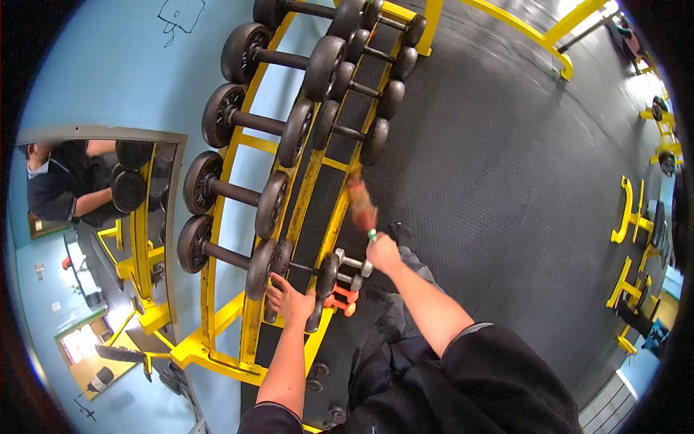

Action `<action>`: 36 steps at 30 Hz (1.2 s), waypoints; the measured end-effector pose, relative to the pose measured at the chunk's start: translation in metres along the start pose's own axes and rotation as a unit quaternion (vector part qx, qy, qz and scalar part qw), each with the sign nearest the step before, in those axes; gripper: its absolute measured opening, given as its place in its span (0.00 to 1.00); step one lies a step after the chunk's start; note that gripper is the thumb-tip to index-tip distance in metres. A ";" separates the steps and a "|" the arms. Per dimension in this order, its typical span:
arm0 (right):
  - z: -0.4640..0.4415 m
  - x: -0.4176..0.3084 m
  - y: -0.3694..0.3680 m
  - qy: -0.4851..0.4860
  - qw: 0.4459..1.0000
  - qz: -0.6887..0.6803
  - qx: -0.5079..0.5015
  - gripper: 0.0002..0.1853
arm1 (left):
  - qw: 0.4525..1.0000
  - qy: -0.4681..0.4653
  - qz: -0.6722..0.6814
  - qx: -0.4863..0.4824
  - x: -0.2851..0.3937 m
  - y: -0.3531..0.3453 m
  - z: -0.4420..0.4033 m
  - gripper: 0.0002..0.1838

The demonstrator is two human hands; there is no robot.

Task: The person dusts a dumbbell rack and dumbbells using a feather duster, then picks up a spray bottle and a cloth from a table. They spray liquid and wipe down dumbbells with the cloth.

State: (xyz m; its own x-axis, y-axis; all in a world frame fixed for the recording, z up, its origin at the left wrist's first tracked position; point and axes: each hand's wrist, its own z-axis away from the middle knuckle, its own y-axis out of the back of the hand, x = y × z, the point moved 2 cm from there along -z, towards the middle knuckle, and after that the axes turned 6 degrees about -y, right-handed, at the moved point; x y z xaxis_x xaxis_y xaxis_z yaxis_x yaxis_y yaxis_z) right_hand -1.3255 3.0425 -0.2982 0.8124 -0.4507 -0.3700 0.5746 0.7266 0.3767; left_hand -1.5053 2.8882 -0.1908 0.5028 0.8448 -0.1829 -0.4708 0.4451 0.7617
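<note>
My right hand is closed around the handle of a duster with a reddish-brown, motion-blurred head and a green band near the grip. The duster's head points up toward the yellow front rail of the dumbbell rack. My left hand rests with fingers stretched against the lower part of the rack, beside the round end of a large black dumbbell. A smaller black dumbbell sits just right of those fingers. Grey dumbbells and an orange dumbbell lie lower, between my hands.
Several more black dumbbells line the rack's tiers. A mirror on the blue wall reflects a person and the rack. Black rubber flooring spreads to the right, with yellow gym equipment at its far side.
</note>
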 end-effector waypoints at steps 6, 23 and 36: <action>-0.013 -0.010 0.013 -0.001 0.979 0.158 -0.126 0.16 | 0.996 0.072 0.024 -0.039 0.016 0.002 -0.010 0.61; 0.016 -0.001 0.023 0.091 0.918 0.337 -0.187 0.19 | 0.988 -0.001 0.155 0.004 -0.001 0.002 -0.007 0.50; -0.001 -0.135 0.012 0.199 0.900 0.387 -0.004 0.14 | 0.988 -0.050 0.143 0.008 -0.027 0.027 -0.003 0.43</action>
State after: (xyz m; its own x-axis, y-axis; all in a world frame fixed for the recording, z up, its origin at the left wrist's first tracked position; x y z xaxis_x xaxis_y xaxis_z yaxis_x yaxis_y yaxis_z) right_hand -1.4283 3.1120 -0.2447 0.8687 0.4120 -0.2748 -0.1496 0.7473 0.6475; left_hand -1.5336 2.8783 -0.1673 0.4199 0.9018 0.1026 -0.5929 0.1869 0.7833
